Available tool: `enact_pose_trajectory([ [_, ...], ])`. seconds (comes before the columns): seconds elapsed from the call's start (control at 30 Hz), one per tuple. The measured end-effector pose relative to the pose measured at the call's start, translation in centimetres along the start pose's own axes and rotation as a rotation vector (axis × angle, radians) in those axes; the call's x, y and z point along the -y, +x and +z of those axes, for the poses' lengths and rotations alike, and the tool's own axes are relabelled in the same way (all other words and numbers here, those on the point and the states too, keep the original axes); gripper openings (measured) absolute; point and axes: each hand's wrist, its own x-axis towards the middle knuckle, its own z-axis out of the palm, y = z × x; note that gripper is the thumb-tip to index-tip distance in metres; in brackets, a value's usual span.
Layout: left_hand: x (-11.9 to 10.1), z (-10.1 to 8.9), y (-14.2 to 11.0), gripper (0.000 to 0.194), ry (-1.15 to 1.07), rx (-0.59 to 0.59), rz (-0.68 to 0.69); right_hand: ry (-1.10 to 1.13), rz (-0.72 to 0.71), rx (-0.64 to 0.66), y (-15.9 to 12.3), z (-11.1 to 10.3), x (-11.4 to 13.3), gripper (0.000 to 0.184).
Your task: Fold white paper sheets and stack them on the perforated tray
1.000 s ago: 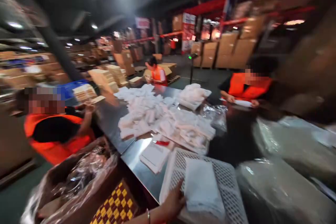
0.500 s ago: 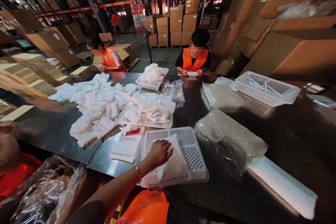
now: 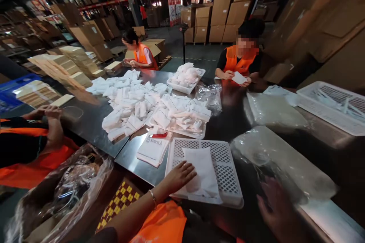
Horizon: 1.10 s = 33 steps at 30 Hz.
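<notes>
My left hand point(image 3: 182, 176), with a bracelet at the wrist, lies with fingers stretched out over the left edge of a flat white packet point(image 3: 203, 163). That packet rests on a white perforated plastic basket point(image 3: 232, 159) at the table's near edge. Blurred by motion, my right hand point(image 3: 273, 205) is to the right of the basket, thumb and fingers apart and nothing seen in it. Near it lie a clear plastic bag with pale contents point(image 3: 288, 163) and a stack of white sheets point(image 3: 333, 216). Left of the basket, a red-handled cutter point(image 3: 158, 135) tops printed white bags point(image 3: 151, 150).
Many white packets point(image 3: 134, 98) are heaped across the table, some in trays. Another white basket point(image 3: 327, 112) stands at right. One co-worker point(image 3: 242, 59) across the table holds a white packet; another point(image 3: 142, 57) is farther left. A plastic-lined box point(image 3: 97, 182) is below left.
My right hand has come into view at the lower right. My left hand has flattened over the packet. The camera has turned left, and the co-worker opposite has raised a white packet.
</notes>
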Motion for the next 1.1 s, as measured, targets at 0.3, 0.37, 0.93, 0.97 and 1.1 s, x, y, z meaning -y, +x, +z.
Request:
enact_pose_trajectory([
  [0.3, -1.0, 3.8, -0.9, 0.032, 0.006, -0.007, 0.068, 0.061, -1.096, 0.363, 9.8, 10.5, 1.5, 0.034],
  [0.37, -1.1, 4.5, -0.9, 0.032, -0.104, 0.003, 0.027, 0.145, -1.030, 0.418, 8.7, 10.9, 0.6, 0.041],
  [0.93, -1.3, 0.9, 3.2, 0.025, -0.688, -0.453, -0.770, 0.673, 0.549, 0.167, 10.6, 9.2, 3.4, 0.052],
  [0.97, -0.9, -0.1, 3.8, 0.024, -0.710, -0.464, -0.805, 0.655, 0.585, 0.136, 11.5, 8.9, 3.9, 0.054],
  [1.1, 0.8, -3.6, 6.2, 0.023, -0.823, -0.551, -0.858, 0.584, 0.638, 0.086, 15.4, 8.4, 4.7, 0.059],
])
